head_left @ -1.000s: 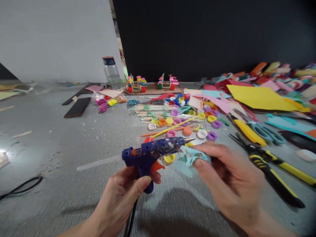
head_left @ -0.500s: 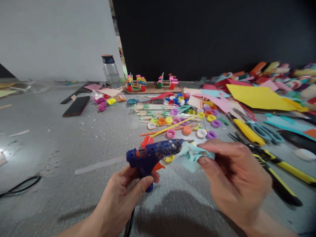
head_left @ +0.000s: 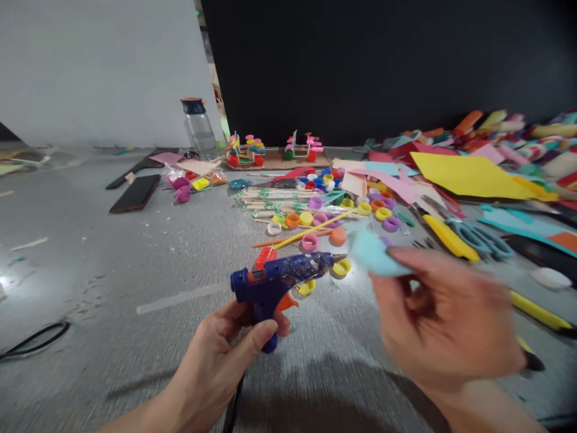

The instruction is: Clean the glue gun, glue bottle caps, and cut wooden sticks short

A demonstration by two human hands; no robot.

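My left hand [head_left: 234,349] is wrapped round the handle of a blue hot glue gun [head_left: 282,278], whose nozzle points right. A whitish glue stick [head_left: 180,298] juts from its back end, and the orange trigger [head_left: 286,302] shows under the body. Pinched between the thumb and fingers of my right hand [head_left: 446,319] is a crumpled light blue piece of paper [head_left: 376,249], smeared by motion. It is just right of the nozzle, apart from it. Yellow bottle caps [head_left: 341,268] lie on the table behind the nozzle.
Many coloured caps [head_left: 309,242] and wrapped sticks [head_left: 274,206] cover the table's middle. Two small craft vehicles [head_left: 246,150] stand at the back near a water bottle [head_left: 199,129]. Scissors [head_left: 480,237], a yellow-handled cutter [head_left: 451,237] and yellow paper [head_left: 473,174] lie right. A black phone [head_left: 135,193] lies left.
My right hand has pulled the light blue paper away from the nozzle, to the right and slightly up. The nozzle now shows bare. My left hand holds the glue gun nearly still.
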